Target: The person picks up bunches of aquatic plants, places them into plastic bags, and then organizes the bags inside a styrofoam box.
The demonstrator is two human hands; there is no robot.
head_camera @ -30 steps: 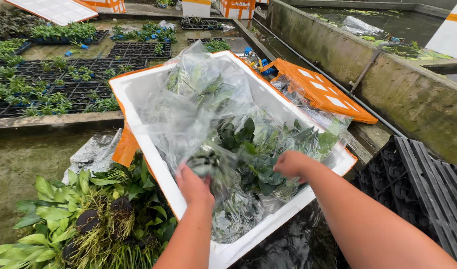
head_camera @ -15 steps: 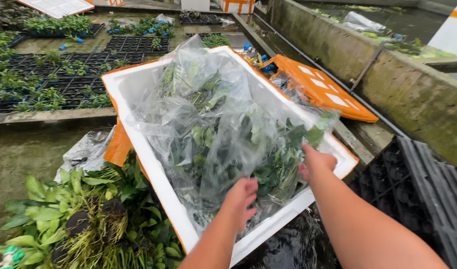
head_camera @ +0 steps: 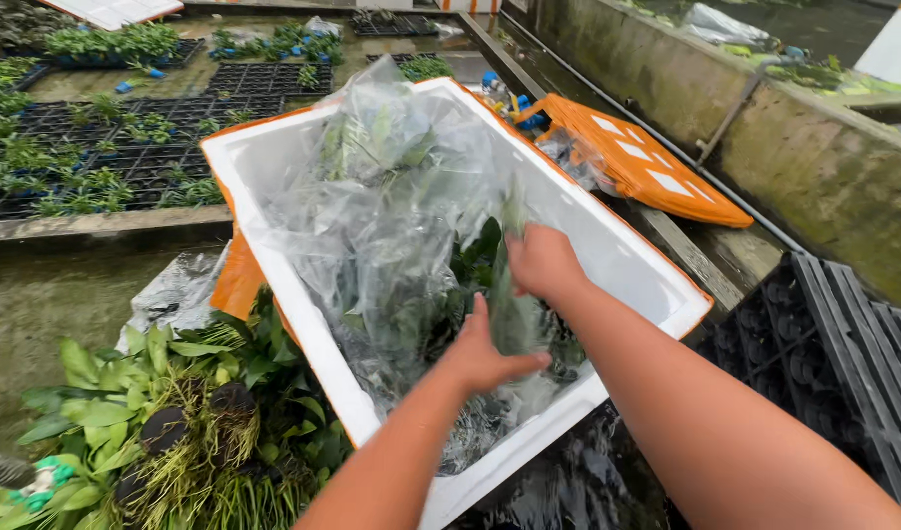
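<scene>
Head view, looking down into a white foam box [head_camera: 273, 167] with orange outer sides, set at an angle among nursery trays. Inside lies a large clear plastic bag [head_camera: 391, 196] packed with dark green plants [head_camera: 470, 260]; the bag fills most of the box and bulges above its rim at the far end.

Both hands work at the near end of the bag. The left hand [head_camera: 485, 353] lies palm down on the plastic, fingers together and curled over a fold, thumb out to the right; it grips the film. The right hand [head_camera: 541, 263] sits just beyond it, knuckles up, fingers bent down into the bag; whether they pinch plastic or leaves cannot be told. The 2 hands are near each other, with a raised strip of plastic between them.

To the left of the box, a heap of loose leafy plants [head_camera: 146, 412] with exposed roots touches its side. An orange lid [head_camera: 647, 167] lies to the right, beside a concrete wall [head_camera: 823, 177]. Black trays [head_camera: 823, 334] stand at lower right.
</scene>
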